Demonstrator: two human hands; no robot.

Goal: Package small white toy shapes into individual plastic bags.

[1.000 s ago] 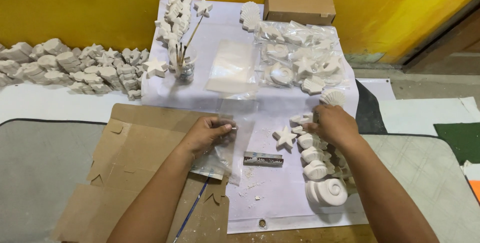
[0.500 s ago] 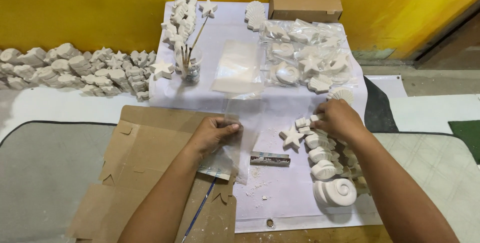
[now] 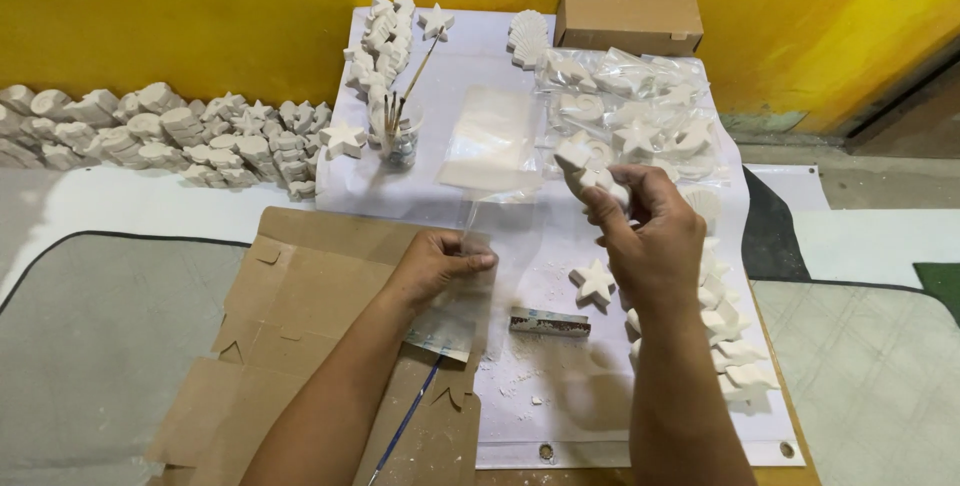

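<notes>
nearest the camera, a flattened cardboard sheet (image 3: 300,346) is laid on the tabletop, with a thin brush (image 3: 405,426) lying across its edge. the left hand (image 3: 435,266) is closed on a clear plastic bag (image 3: 462,291), pinched at its upper edge between thumb and fingers; the bag hangs flat over the cardboard and the white sheet (image 3: 540,396). its long axis runs near to far, mouth toward the far side.

since half a second ago, the right hand (image 3: 650,236) has been raised off the row of white figures (image 3: 725,331) and now is clamped on a white plaster figure (image 3: 590,171), held clear of the surface. the figure is gripped by its lower end and points up and to the left, toward the bag; its long axis is tilted that way. the lift is judged to mean one piece has been picked out and brought level with the bag mouth.

a loose white star (image 3: 594,281) and a small flat bar (image 3: 549,322) lie between the hands. farther off, a stack of clear bags (image 3: 495,141), a cup of brushes (image 3: 398,141), bagged figures (image 3: 640,96) and a cardboard box (image 3: 628,18) are placed.
</notes>
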